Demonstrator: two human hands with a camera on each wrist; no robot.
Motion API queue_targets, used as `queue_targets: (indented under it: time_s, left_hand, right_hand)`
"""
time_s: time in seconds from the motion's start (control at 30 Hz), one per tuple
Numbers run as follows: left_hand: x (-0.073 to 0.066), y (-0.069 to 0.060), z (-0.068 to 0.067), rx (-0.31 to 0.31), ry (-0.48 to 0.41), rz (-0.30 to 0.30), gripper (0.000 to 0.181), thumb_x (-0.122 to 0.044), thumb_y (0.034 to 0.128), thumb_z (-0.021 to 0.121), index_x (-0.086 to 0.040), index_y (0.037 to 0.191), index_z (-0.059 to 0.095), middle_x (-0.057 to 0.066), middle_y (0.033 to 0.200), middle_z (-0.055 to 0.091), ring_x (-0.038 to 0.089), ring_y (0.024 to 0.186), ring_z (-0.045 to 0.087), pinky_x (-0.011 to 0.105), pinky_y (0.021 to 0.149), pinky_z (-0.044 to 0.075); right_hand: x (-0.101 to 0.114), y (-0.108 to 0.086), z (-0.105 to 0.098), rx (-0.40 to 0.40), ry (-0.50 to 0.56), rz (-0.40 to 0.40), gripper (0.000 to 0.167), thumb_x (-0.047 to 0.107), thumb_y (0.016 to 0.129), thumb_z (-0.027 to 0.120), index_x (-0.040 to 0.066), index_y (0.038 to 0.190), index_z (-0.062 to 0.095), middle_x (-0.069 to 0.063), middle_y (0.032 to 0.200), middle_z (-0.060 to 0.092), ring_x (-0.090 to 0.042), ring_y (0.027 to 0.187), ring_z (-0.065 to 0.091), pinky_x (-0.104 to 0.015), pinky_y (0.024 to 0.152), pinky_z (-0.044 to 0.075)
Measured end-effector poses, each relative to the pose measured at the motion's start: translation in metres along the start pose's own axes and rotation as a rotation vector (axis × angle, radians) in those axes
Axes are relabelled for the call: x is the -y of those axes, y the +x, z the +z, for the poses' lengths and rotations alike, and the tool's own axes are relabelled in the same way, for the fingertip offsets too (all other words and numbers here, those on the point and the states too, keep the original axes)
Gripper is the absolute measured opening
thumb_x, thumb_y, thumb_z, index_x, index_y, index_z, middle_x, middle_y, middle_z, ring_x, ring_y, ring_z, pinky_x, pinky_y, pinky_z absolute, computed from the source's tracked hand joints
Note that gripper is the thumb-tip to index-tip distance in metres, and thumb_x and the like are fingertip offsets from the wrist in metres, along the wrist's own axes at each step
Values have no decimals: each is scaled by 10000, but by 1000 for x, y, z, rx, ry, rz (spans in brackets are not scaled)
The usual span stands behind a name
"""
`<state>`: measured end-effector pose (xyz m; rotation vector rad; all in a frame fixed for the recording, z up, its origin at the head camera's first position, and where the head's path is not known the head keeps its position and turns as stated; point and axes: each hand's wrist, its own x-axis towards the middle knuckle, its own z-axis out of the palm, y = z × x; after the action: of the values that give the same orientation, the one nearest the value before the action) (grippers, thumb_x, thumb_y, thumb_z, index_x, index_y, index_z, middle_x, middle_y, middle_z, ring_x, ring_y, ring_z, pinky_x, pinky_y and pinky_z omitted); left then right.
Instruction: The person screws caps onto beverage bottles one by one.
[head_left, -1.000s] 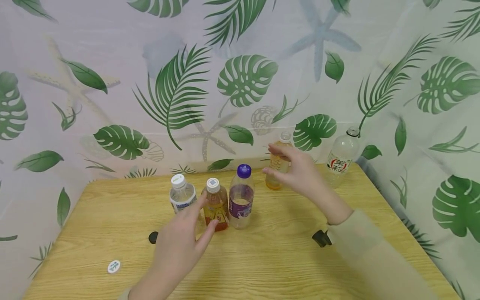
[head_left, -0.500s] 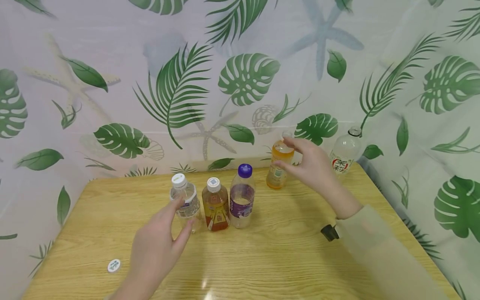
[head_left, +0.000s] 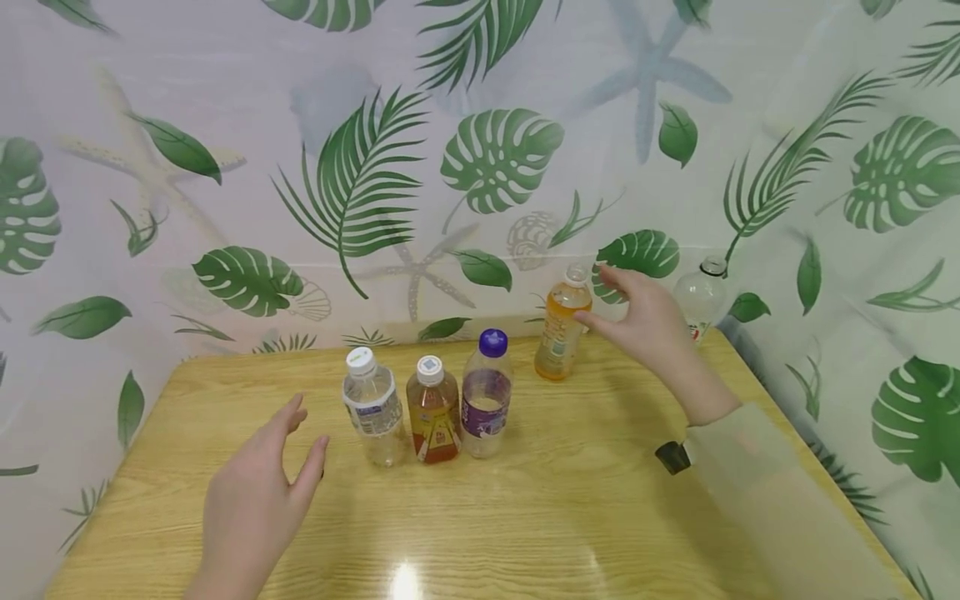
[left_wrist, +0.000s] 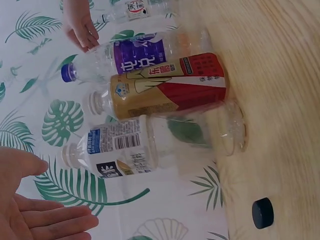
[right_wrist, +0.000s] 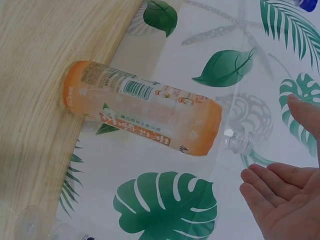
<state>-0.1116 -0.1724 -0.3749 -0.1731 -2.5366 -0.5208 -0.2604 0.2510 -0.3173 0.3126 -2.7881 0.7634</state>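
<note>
standing right of the purple-capped bottle (head_left: 486,408) in the head view, the orange bottle (head_left: 558,342) looks uncapped; a bump from the right hand (head_left: 652,325) could topple and spill it. five bottles: purple-capped, plus two either side. left wrist: the left hand (left_wrist: 37,212), fingers spread, grips nothing; one black cap (left_wrist: 262,213). right wrist: fingers apart, beside the orange bottle's neck.

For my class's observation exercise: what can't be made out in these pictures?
Head: base of the rightmost bottle, hidden by the right hand and wrist.
Head: most of the black cap, hidden by the left hand.
Right wrist: purple-capped bottle, mostly cut off by the top edge.
</note>
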Motion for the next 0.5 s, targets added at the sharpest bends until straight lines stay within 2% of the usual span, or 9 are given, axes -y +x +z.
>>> queue_targets:
  time_s: [0.07,0.17,0.27,0.37,0.47,0.5]
  left_hand:
    - [5,-2,1,21,10,-24,538,-215,946,802,31,1393,631,199,1173,791,422,924,774,461,571,601]
    - [13,-5,4,70,25,-85,544,-233,965,784,32,1411,620,215,1191,782,424,903,766,450,566,591]
    - [21,-9,7,100,42,-139,539,-250,979,767,32,1413,616,224,1197,777,380,780,751,369,501,532]
    - [30,-13,10,118,45,-185,529,-255,993,748,36,1412,612,234,1208,771,247,539,618,281,426,407]
    - [39,-15,12,169,58,-237,547,-274,1011,721,53,1429,589,258,1244,750,147,453,459,259,401,335]
    - [43,-15,12,196,62,-256,563,-284,1017,710,63,1439,575,271,1261,738,158,454,474,266,404,350]
  right_hand:
    - [-4,1,0,10,-5,13,795,371,974,783,-25,1577,447,-269,1528,566,-484,1343,579,-633,1121,481]
    - [-9,3,1,31,-11,28,821,380,977,774,-39,1587,420,-278,1548,544,-488,1370,557,-637,1139,466]
    - [-14,5,4,56,-15,47,849,390,979,767,-56,1595,391,-287,1571,515,-492,1397,533,-638,1159,450]
    - [-18,8,9,82,-16,75,874,422,983,755,-60,1603,370,-289,1592,487,-493,1422,508,-638,1176,435]
    - [-23,12,15,99,-19,99,894,450,983,746,-62,1606,359,-288,1605,469,-493,1431,494,-641,1182,426]
    - [-24,13,17,99,-20,103,904,459,981,747,-65,1606,358,-292,1604,468,-497,1429,494,-644,1182,424]
